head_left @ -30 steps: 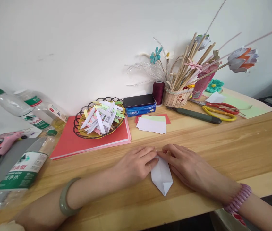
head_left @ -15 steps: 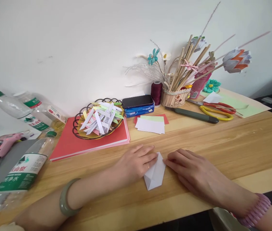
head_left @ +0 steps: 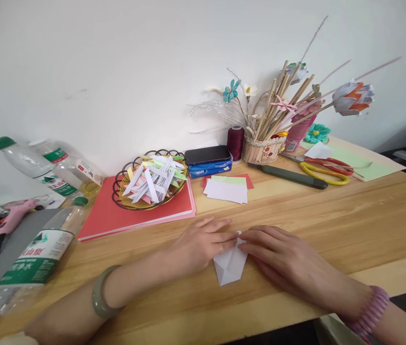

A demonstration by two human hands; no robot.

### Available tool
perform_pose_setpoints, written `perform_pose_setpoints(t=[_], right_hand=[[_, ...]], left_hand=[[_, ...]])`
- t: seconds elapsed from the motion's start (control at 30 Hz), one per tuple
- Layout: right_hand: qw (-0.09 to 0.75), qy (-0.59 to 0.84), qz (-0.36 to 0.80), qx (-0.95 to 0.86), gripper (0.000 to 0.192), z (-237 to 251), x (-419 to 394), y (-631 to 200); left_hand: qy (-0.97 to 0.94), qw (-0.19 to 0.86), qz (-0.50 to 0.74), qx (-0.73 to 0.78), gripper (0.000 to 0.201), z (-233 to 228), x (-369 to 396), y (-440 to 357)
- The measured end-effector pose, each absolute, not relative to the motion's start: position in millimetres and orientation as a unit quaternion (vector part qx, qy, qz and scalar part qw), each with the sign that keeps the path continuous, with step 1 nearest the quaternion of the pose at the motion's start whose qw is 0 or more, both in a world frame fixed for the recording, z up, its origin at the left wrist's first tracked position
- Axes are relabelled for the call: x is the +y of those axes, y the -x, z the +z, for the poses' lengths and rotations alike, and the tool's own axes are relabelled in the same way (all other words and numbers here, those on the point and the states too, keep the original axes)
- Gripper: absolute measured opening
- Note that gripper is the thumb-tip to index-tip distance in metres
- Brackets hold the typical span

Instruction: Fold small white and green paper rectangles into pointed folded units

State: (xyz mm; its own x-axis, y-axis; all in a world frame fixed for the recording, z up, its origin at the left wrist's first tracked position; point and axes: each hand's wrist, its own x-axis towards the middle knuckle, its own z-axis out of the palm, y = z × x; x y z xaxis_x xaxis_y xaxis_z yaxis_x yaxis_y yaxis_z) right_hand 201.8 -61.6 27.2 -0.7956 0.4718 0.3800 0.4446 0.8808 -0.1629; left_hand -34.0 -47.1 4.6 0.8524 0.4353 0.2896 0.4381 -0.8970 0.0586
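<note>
Head camera — forward and down, close over the table (head_left: pixel 332 215)

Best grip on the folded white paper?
Pinch the paper at its free near point, coming from the desk's front edge. It lies flat, and the left hand and right hand cover its far end, so only that tip is exposed.

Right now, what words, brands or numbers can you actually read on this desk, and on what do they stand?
"山泉", partly legible, white on red: label of the lying plastic bottle.
Large white Chinese characters beneath it on the same green label: blurred, unreadable.
White lettering on the blue tissue pack: too small.
Green labels on the two back bottles: blurred.
The folded white paper between both hands: blank.
</note>
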Motion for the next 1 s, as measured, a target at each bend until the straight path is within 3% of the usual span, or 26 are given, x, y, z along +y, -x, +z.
perform_pose_setpoints(t=[0.23,0.37,0.53,0.7,0.8,1.0], right_hand=[[0.188,0.229,-0.014,-0.955,0.026,22.0,-52.6,-198.2],[0.195,0.249,-0.027,-0.948,0.026,21.0,-57.1,-206.5],[0.207,0.299,0.045,-0.930,0.019,19.6,-58.4,-212.5],[0.219,0.307,0.111,-0.919,0.020,20.0,-54.4,-213.9],[0.226,0.311,0.145,-0.912,0.020,18.7,-50.9,-215.6],[0.216,0.342,0.199,-0.893,0.018,18.1,-45.4,-215.2]], left_hand=[[0.911,0.022,-0.308,-0.274,0.019,20.0,-59.3,28.6],[0.919,0.035,-0.277,-0.277,0.017,18.9,-68.0,25.0],[0.917,0.052,-0.261,-0.297,0.028,17.4,-76.5,22.1],[0.914,0.064,-0.252,-0.311,0.021,17.8,-81.4,18.6],[0.901,0.020,-0.265,-0.342,0.017,16.9,-80.2,18.2],[0.845,-0.166,-0.261,-0.437,0.007,19.6,-76.9,16.9]])
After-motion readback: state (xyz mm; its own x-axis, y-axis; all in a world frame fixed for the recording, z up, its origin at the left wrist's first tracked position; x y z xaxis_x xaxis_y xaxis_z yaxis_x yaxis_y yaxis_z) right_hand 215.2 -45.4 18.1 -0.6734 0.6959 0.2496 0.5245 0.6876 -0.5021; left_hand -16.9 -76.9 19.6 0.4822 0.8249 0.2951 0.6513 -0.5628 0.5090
